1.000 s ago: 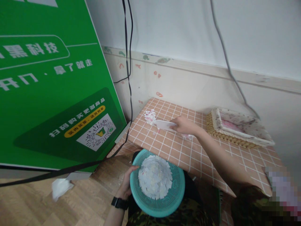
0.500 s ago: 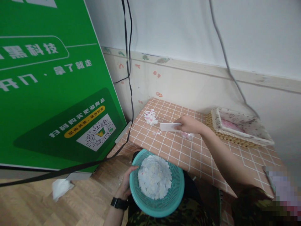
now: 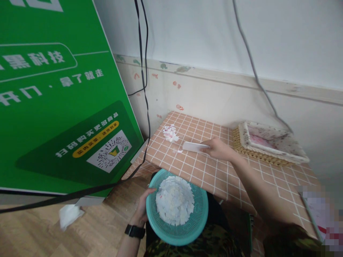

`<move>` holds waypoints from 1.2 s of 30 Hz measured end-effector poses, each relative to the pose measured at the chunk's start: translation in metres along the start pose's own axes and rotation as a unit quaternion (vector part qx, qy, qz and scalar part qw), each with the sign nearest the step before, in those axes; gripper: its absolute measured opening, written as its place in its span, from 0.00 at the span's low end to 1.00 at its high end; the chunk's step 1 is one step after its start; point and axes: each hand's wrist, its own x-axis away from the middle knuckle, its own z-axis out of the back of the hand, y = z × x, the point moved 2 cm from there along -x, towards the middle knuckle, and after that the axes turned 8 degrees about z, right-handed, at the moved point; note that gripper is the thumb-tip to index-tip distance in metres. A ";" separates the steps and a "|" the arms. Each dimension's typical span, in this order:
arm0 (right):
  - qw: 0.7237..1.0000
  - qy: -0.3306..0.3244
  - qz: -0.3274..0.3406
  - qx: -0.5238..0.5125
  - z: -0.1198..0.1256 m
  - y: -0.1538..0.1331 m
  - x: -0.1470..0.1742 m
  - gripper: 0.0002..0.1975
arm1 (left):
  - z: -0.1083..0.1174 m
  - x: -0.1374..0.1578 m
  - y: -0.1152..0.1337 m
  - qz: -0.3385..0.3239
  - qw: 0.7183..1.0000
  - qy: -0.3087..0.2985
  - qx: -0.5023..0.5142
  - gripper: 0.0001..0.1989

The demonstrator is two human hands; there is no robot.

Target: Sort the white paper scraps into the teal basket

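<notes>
A teal plastic colander (image 3: 203,214) rests at my lap, heaped with small white paper scraps (image 3: 175,200). My left hand (image 3: 144,205) grips its left rim, with part of the fingers hidden beneath. Over the table, my right hand (image 3: 220,149) is closed round one end of a flat white strip (image 3: 193,146), whose free end points left. I cannot make out what kind of tool or card it is. Left of the strip's tip lies a small pile of white and pink paper scraps (image 3: 170,132), and a few loose bits (image 3: 178,151) lie close by the tip.
The table (image 3: 214,178) has a brown checked cover. A cloth-lined wicker basket (image 3: 270,142) stands at its back right against the wall. On the left rises a green panel (image 3: 66,117), with black cables (image 3: 144,89) hanging beside it. A white crumpled thing (image 3: 70,215) lies on the floor.
My right hand has shifted slightly right and nearer to me, and the white strip has tilted. Pinkish scraps seen beneath that hand before no longer show. My left hand keeps its grip.
</notes>
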 end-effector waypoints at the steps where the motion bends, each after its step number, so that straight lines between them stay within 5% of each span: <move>1: 1.000 0.010 -0.008 0.001 -0.003 -0.001 0.002 0.11 | 0.000 0.000 0.000 -0.006 1.000 0.000 0.001 0.08; 15: 1.000 0.003 0.006 -0.014 -0.020 -0.013 0.005 0.11 | -0.001 0.002 -0.003 -0.007 1.000 0.013 -0.010 0.07; 24: 1.000 0.006 0.013 -0.008 -0.009 -0.013 0.017 0.11 | -0.004 0.008 0.000 -0.009 1.000 0.018 0.002 0.07; 36: 0.997 0.039 -0.056 0.030 -0.048 -0.030 0.046 0.11 | -0.004 0.005 -0.001 -0.004 1.000 0.011 0.003 0.06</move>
